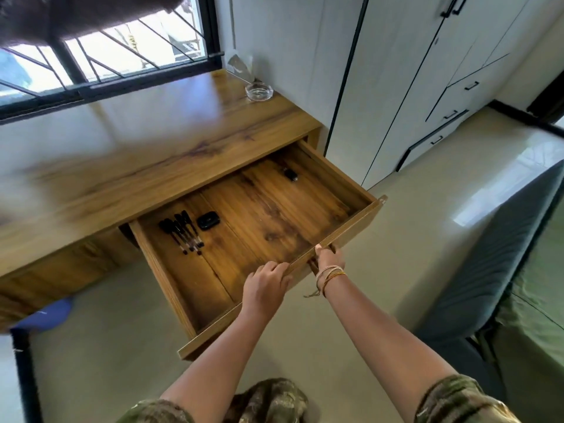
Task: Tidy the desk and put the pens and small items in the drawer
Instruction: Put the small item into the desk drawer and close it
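Both forearms reach forward — left hand (pixel 265 285) and right hand (pixel 329 258) each clamped on the front panel of the drawer (pixel 345 230), right fingers hidden under its edge. Drawer pulled wide out of the wooden desk (pixel 146 141). Inside: black pens (pixel 183 232) bunched at the left end, small dark case (pixel 208 220) just beside, another black item (pixel 290 174) near the back — too small to identify.

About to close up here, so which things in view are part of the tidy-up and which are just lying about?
Part of the job:
- drawer, open, both hands on its front
- pens inside
- black case beside them
- small black item further back

Lying about:
- glass ashtray on the desk
- clear stand behind it
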A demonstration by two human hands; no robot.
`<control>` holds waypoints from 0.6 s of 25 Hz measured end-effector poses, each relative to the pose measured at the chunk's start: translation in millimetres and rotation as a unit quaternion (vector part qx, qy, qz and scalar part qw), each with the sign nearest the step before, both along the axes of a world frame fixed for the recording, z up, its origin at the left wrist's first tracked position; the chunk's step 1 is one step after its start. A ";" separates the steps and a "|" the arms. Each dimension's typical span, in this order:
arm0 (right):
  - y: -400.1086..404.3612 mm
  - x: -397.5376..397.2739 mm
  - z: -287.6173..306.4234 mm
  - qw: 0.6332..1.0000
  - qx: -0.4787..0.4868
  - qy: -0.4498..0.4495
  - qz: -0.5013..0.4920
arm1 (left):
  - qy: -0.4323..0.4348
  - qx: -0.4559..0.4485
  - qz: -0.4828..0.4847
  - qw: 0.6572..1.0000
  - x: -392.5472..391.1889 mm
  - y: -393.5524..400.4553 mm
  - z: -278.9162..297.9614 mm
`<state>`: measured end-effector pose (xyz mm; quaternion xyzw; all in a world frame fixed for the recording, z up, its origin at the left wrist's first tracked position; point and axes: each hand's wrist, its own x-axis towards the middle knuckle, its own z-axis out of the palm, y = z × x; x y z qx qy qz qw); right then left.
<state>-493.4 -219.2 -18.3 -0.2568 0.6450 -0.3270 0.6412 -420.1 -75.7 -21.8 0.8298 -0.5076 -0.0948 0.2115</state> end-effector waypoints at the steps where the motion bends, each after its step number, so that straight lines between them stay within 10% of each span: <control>1: -1.2 2.1 -2.3 1.000 -0.003 0.003 0.004 | -0.010 -0.003 -0.005 1.000 1.6 -1.8 -0.5; 15: -38.4 120.3 -29.0 1.000 0.011 -0.021 0.001 | -0.097 0.038 0.062 0.993 109.3 -40.7 19.9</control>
